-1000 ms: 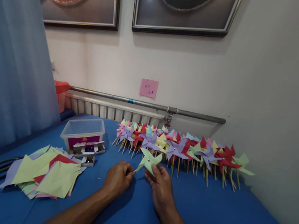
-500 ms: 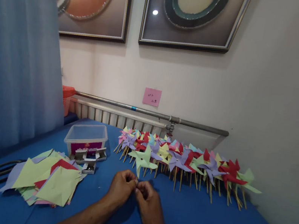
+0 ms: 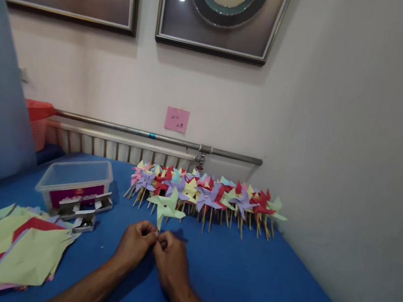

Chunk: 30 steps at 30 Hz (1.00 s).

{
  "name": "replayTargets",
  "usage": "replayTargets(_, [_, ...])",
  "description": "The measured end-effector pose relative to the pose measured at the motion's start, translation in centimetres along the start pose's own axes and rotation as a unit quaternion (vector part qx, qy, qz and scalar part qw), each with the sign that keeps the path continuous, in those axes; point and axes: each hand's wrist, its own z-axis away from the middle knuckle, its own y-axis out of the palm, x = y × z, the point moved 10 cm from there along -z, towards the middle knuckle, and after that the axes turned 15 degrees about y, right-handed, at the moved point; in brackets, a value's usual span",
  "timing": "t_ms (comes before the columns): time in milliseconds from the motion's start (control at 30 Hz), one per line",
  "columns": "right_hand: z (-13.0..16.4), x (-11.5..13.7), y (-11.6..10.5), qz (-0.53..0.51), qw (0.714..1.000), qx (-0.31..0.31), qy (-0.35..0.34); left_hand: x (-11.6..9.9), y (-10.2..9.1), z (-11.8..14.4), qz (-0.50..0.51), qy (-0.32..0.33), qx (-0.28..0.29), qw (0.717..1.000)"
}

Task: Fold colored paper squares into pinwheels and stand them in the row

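My left hand and my right hand meet fingertip to fingertip low over the blue table. Together they pinch the stick of a light green paper pinwheel, which stands upright just above my fingers. Behind it, a long row of finished pinwheels in red, purple, yellow and green lies along the wall, their wooden sticks pointing towards me.
A clear plastic box with a purple label stands at the left, small open metal boxes in front of it. A pile of coloured paper squares lies at the near left. A radiator and pipe run along the wall.
My right hand has come off the pinwheel's blade and down to its stick beside my left hand. The pinwheel now stands upright. The view has shifted to the right.
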Motion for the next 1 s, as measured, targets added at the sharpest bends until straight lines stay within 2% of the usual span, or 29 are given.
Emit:
replayTargets(200, [0.4,-0.2,-0.2,0.027,0.999,-0.022,0.014,-0.2,0.2,0.1,-0.015,0.013,0.012,1.0])
replayTargets(367, [0.2,-0.8,-0.4,0.041,0.998,-0.034,0.031,-0.4,0.8,0.0,-0.015,0.022,0.049,0.998])
replayTargets(467, [0.0,-1.0,-1.2,0.06,0.996,-0.048,0.04,-0.1,0.7,0.0,-0.045,0.012,0.073,0.996])
replayTargets(567, [0.0,-1.6,-3.0,0.076,0.995,-0.06,0.039,-0.5,0.4,-0.1,-0.123,0.042,0.092,0.987])
replayTargets(700, [-0.4,-4.0,-7.9,0.106,0.989,-0.09,0.041,-0.3,0.9,0.0,-0.201,0.073,0.136,0.967])
replayTargets(933, [-2.5,-10.1,-21.3,0.227,0.95,-0.178,0.117,0.0,1.6,0.3,-0.266,0.084,0.165,0.946])
replayTargets(1000, [-3.3,-11.1,-24.3,0.252,0.938,-0.194,0.139,-0.3,1.7,0.3,-0.28,0.084,0.167,0.942])
